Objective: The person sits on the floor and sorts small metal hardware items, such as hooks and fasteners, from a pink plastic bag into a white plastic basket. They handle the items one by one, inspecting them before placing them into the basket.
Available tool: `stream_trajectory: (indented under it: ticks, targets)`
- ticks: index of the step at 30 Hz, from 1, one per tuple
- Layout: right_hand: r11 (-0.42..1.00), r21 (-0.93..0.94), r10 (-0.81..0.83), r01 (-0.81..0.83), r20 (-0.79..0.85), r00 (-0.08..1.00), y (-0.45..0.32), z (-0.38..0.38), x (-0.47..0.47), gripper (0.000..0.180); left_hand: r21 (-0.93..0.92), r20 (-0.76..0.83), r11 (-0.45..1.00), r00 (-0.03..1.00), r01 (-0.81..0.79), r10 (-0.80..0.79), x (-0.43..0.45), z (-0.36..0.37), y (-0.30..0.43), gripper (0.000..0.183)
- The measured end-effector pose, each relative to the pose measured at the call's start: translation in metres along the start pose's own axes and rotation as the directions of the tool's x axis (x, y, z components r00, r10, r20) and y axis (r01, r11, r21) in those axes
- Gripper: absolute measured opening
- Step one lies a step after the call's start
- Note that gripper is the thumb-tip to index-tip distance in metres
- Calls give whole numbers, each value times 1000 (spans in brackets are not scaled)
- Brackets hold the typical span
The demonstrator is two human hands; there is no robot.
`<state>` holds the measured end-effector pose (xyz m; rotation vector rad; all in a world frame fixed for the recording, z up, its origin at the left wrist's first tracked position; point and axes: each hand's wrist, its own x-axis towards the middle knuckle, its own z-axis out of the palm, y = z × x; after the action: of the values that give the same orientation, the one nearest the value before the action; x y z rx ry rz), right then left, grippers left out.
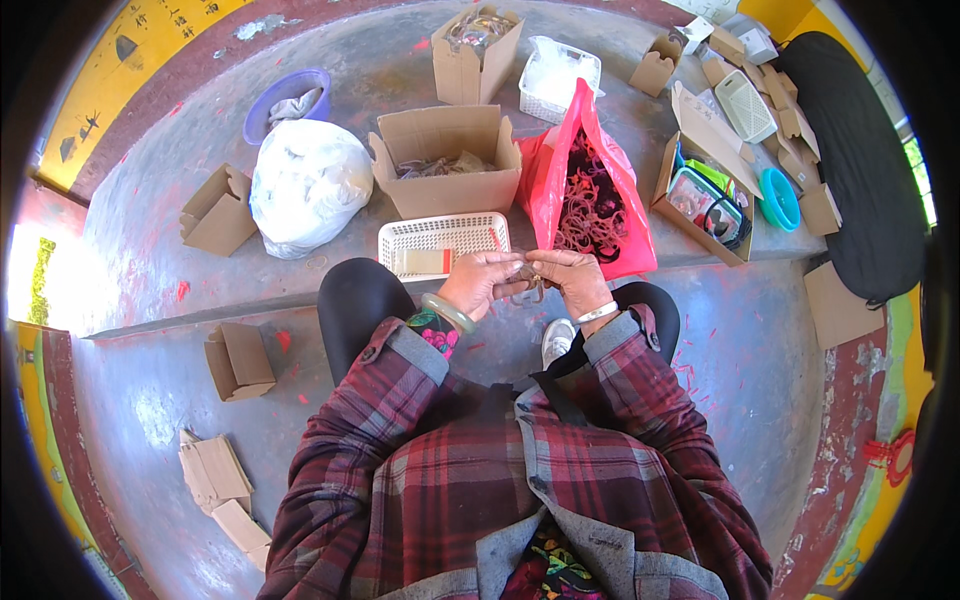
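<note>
My left hand [480,283] and my right hand [571,283] meet above my knees, fingertips almost touching. Between them they pinch a small bundle of thin brownish strands [534,283], whose exact kind is too small to tell. Just beyond my left hand lies a white perforated plastic basket [442,223] with a flat pale pack, red at one end, in it. Right behind my right hand stands an open pink plastic bag [637,251] full of pinkish and dark looped strands [589,217]. An open cardboard box [450,196] behind the basket holds more thin material.
A stuffed white plastic bag [311,187], a purple basin [259,112] and small cardboard boxes [225,217] stand left on the raised concrete step. To the right are a carton of mixed items [705,236], a teal basket [780,199] and a long black bag [862,172].
</note>
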<state>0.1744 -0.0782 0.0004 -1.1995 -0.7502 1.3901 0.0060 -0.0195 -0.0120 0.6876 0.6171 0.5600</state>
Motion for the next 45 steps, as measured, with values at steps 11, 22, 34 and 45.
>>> stream_trajectory:
  ticks: [11,22,34,45]
  targets:
    - [947,-277,-114,165,191,975,-10,-4,0,13,-113,14,992,999,53,-51,-3,-3,8,23]
    - [774,-511,-281,374,253,926,-6,-7,1,16,-187,75,981,996,55,-41,-7,3,14,22]
    - [991,-81,-105,102,-41,994,-9,-7,4,18,-1,-120,991,983,-137,136,-1,0,5,18]
    - [963,-236,-142,131,-31,989,5,0,5,13,205,-56,957,974,-206,221,-5,14,-2,20]
